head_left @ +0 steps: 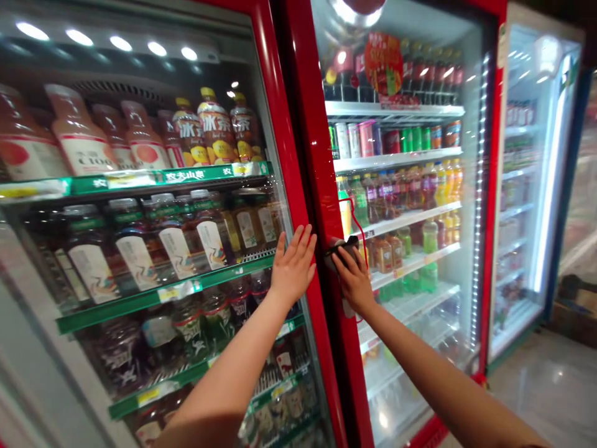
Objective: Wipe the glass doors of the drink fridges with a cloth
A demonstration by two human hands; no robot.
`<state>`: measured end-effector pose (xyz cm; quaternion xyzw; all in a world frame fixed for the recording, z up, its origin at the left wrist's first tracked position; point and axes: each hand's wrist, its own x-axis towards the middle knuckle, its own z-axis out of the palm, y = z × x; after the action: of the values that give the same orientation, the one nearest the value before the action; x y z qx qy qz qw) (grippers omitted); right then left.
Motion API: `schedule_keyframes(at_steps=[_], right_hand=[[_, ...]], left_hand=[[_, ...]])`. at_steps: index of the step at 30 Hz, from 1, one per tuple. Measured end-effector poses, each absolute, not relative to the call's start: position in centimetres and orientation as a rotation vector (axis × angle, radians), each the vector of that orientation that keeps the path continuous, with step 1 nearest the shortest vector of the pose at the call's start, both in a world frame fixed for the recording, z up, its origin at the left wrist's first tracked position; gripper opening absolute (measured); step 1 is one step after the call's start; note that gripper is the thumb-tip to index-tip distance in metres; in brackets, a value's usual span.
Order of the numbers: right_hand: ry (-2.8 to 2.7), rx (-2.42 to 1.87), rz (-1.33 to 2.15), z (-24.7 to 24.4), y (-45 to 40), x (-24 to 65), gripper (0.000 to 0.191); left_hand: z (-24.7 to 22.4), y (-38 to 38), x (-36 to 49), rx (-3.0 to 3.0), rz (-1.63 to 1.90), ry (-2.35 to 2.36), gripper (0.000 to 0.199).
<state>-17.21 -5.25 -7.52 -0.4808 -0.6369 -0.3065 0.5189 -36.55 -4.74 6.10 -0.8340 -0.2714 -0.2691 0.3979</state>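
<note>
My left hand (pixel 293 264) lies flat with its fingers stretched out, against the glass and red frame edge of the left fridge door (pixel 275 93). My right hand (pixel 352 274) is at the red frame of the right fridge door (pixel 310 124), near mid-height. Its fingers are bent over a dark, crumpled thing that looks like a black cloth (pixel 351 241), pressed against the frame. Much of that thing is hidden under the fingers. Both doors look shut, their red frames side by side with a dark gap between them.
Behind the left glass stand bottles (pixel 77 134) on green-edged shelves (pixel 125 308). Cans (pixel 366 138) and drink bottles (pixel 429 183) fill white shelves behind the right glass. Farther right are another lit fridge (pixel 536 186) and the shiny floor (pixel 536 386).
</note>
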Motion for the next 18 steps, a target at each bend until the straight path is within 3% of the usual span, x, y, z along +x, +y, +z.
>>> schedule_keyframes(at_steps=[3, 8, 10, 13, 18], right_hand=[[-1.459, -1.165, -0.708, -7.6, -5.1, -18.1, 0.074], [-1.473, -1.209, -0.674, -15.2, -7.2, -19.7, 0.079], [-1.498, -1.209, -0.69, -15.7, -7.4, -19.6, 0.079], [-1.497, -1.162, -0.728, -11.6, -6.3, -18.7, 0.077], [-1.43, -1.034, -0.721, 0.2, -3.2, -16.4, 0.071]], left_hand=[[4.8, -5.3, -37.0, -2.139, -0.698, -0.695, 0.079], [2.7, -6.0, -39.0, -2.151, -0.678, -0.681, 0.076], [2.3, -6.2, -39.9, -2.161, -0.656, -0.665, 0.076], [2.2, -6.2, -40.8, -2.15, -0.648, -0.654, 0.08], [2.8, -5.7, -41.2, -2.064, -0.687, -0.644, 0.085]])
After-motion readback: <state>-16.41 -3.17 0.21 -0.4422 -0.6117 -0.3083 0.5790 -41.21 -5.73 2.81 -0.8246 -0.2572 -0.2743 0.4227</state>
